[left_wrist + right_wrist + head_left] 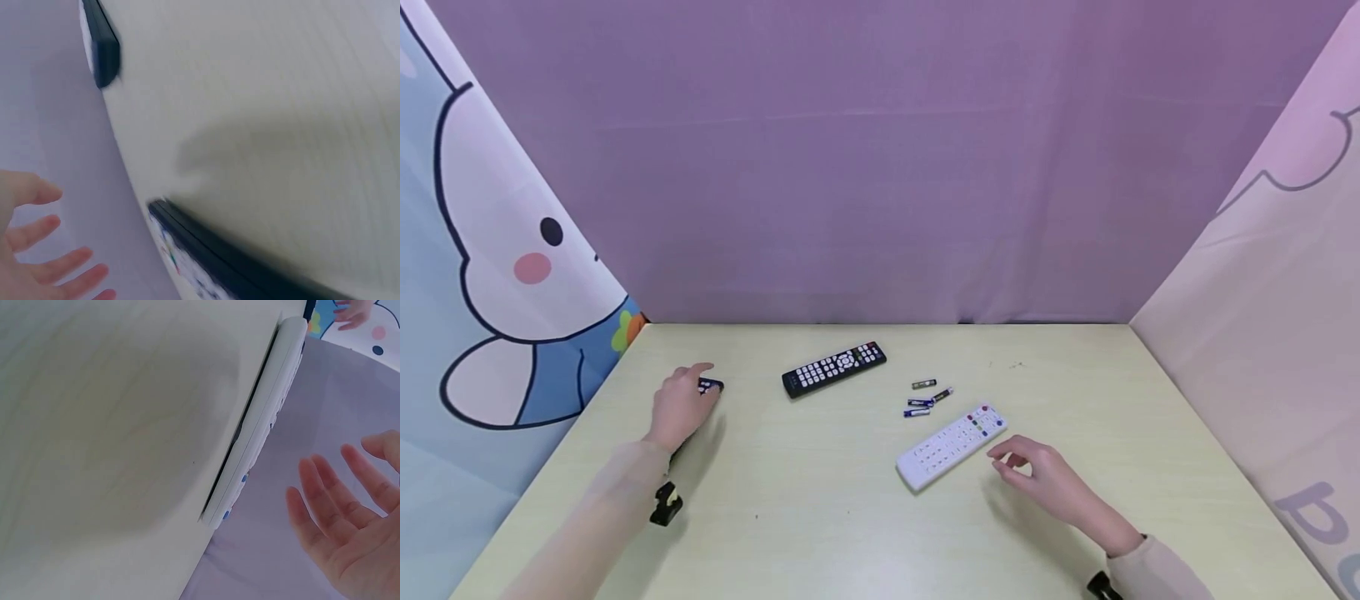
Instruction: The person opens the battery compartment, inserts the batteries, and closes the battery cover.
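My left hand (681, 408) is over a dark remote control (710, 385) at the table's left side, covering most of it in the head view. In the left wrist view its fingers (70, 265) are spread and apart from that remote's button face (187, 265). My right hand (1048, 477) hovers just right of a white remote control (951, 446), fingers loosely bent and holding nothing. The right wrist view shows a gap between those fingers (331, 512) and the white remote's edge (256, 431).
Another black remote control (835, 369) lies slanted near the back middle of the pale table (820, 533). Several small batteries (917, 412) are grouped behind the white remote. A purple cloth (865, 183) rises behind the table, with printed cloths (535, 275) at both sides.
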Motion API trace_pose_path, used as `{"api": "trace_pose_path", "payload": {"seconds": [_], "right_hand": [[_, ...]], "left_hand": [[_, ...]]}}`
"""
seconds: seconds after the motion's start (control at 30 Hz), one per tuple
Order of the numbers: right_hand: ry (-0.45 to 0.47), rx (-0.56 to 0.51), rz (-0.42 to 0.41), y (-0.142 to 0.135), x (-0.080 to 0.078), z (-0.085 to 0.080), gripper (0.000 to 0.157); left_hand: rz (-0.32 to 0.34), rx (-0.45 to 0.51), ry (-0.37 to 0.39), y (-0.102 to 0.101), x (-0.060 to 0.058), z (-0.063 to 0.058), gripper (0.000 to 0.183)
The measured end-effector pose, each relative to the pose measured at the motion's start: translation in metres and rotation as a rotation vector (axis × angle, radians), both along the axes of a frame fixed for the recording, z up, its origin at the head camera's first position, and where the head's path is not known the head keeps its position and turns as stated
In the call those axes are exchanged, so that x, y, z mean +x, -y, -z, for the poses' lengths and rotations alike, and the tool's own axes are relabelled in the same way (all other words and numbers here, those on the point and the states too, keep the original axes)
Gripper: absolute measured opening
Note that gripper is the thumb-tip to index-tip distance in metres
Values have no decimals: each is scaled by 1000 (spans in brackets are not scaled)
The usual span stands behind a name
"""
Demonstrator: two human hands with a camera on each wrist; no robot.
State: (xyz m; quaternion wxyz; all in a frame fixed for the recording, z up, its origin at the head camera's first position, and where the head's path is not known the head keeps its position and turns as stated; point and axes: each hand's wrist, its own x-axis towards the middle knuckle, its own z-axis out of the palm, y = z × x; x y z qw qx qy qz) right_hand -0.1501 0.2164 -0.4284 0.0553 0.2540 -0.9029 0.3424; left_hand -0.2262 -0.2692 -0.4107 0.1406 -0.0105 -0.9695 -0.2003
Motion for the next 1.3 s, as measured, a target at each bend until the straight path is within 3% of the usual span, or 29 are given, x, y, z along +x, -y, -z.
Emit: {"api": "trace_pose_path", "payload": {"seconds": [0.3,0.57,0.77,0.97,1.3], "right_hand": [[25,10,15,-6,-11,2,12],[41,9,-10,-10,-18,1,16],[107,0,20,-14,-25,2,17],[183,-40,60,-17,-32,5,19],[198,-61,128,-21,-42,12,21]], "left_hand": [[113,25,-127,-46,1,-6,36],[247,83,-90,-94,10,-14,38],[373,62,-132,-130,17,-12,33],[487,28,-95,-164,24,-12,29],[580,-89,7,-211,27,-8,32]]}}
